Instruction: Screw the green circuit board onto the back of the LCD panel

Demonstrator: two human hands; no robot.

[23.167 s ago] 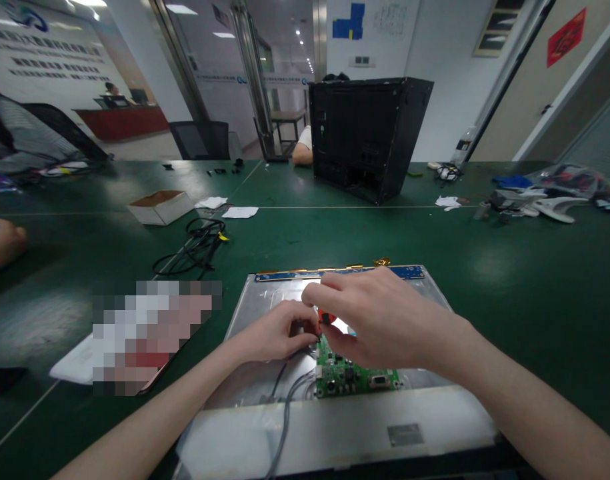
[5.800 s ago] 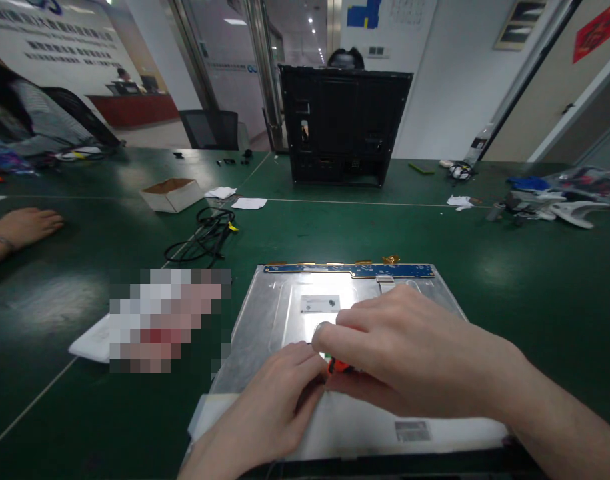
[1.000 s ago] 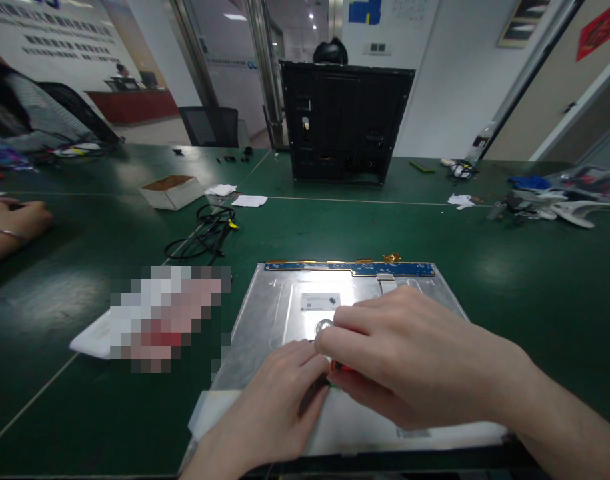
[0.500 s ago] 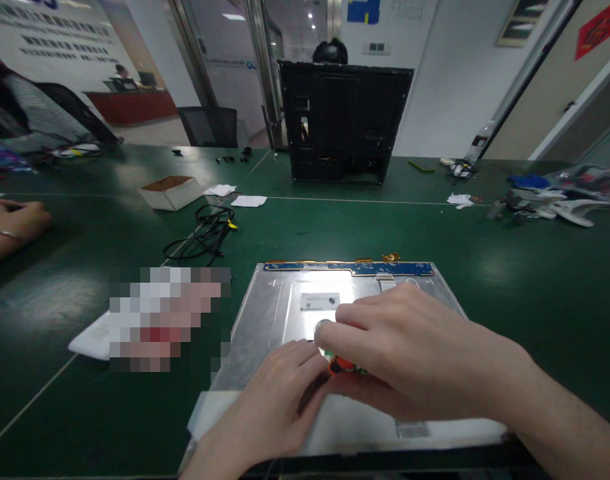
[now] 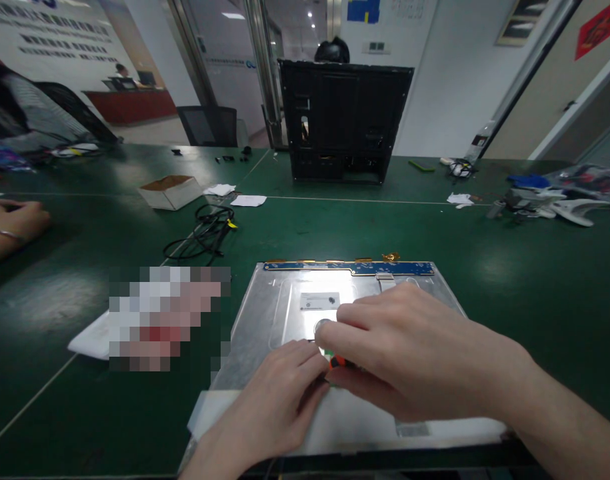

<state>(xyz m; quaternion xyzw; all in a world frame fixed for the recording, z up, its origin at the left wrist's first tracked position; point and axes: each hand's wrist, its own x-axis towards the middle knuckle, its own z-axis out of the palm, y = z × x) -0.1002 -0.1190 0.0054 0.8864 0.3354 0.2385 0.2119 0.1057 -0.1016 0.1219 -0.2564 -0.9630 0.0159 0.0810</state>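
Note:
A silver display panel (image 5: 255, 313) lies face down with a blue circuit strip (image 5: 349, 269) along its far edge. My right hand (image 5: 405, 353) is closed over its near middle, around a small orange-and-black tool (image 5: 337, 361), mostly hidden by the fingers. My left hand (image 5: 282, 393) rests on the panel, its fingers bent and thumb drawn in beside the tool. Whatever its fingertips pinch is hidden. A bit of green (image 5: 329, 351) shows between the hands. A white ribbon cable (image 5: 385, 283) runs from the strip under my right hand.
Farther back stands a black monitor housing (image 5: 347, 120). Left of the panel are a black cable (image 5: 199, 237), a small open box (image 5: 169, 193) and a white packet (image 5: 92, 337), partly blurred out. Another person's hand (image 5: 17, 223) rests at the left. Plastic scraps (image 5: 545, 200) lie at the right.
The orange-and-black tool has turned slightly in my right fingers, and less of its orange shows. The right thumb has shifted a little; my left hand stays in place.

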